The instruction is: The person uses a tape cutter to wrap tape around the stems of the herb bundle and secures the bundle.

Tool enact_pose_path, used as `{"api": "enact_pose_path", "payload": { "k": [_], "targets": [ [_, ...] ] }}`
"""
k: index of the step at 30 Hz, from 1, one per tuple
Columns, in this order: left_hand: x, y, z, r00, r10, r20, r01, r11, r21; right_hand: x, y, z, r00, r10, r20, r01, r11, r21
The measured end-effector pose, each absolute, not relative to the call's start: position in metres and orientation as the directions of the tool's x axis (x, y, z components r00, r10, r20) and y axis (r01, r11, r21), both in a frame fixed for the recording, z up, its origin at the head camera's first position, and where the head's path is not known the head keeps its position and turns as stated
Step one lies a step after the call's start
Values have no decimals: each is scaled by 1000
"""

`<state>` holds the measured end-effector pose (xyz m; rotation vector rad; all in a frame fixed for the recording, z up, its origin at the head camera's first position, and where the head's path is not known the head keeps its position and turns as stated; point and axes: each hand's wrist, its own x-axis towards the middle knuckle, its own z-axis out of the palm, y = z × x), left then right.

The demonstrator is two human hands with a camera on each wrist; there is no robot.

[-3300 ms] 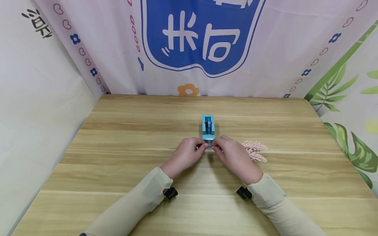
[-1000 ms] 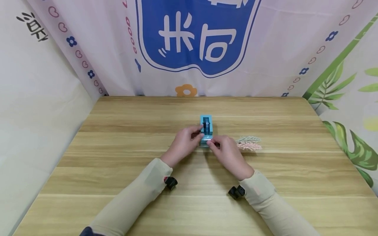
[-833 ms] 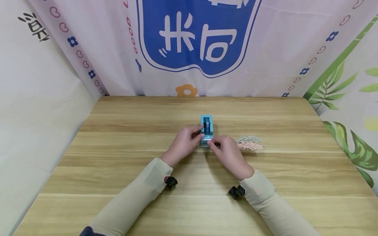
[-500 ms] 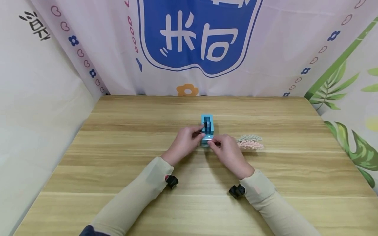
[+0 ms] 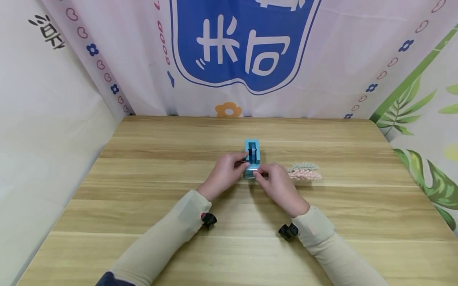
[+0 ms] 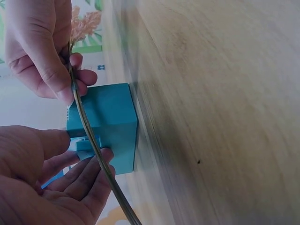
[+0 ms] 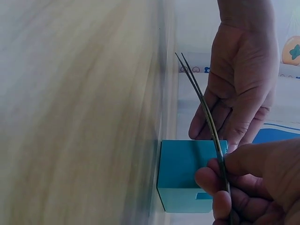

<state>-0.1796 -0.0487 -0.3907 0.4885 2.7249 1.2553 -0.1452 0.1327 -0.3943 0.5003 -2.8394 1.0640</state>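
Note:
A blue tape dispenser stands near the middle of the table, with a tape roll set in its back part. My left hand holds it from the left, thumb at the front block and fingers along the side. At the front end, my right hand pinches the thin stems of artificial flower sprigs between thumb and curled fingers. Those stems cross in front of the dispenser in both wrist views. Their pink and pale green heads stick out to the right, past the right hand. The right fingertips partly cover the tape's end.
The wooden table runs back to a printed white curtain. White cloth hangs at the left, leaf-patterned cloth at the right. Each sleeve cuff carries a small black camera, the left one and the right one.
Since 3.3 seconds ago, my left hand has moved from the dispenser's front tip up to its side. The flower heads have shifted slightly, and the pale green sprig now shows. The last second shows almost no motion.

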Motion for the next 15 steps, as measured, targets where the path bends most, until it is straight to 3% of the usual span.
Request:
{"api": "enact_pose_path", "payload": {
  "k": [15],
  "targets": [
    [-179,-49,-393,-944,326,47,246,602,760,-145,132,-396,-939,-280,198,-341,712,-614]
  ]
}}
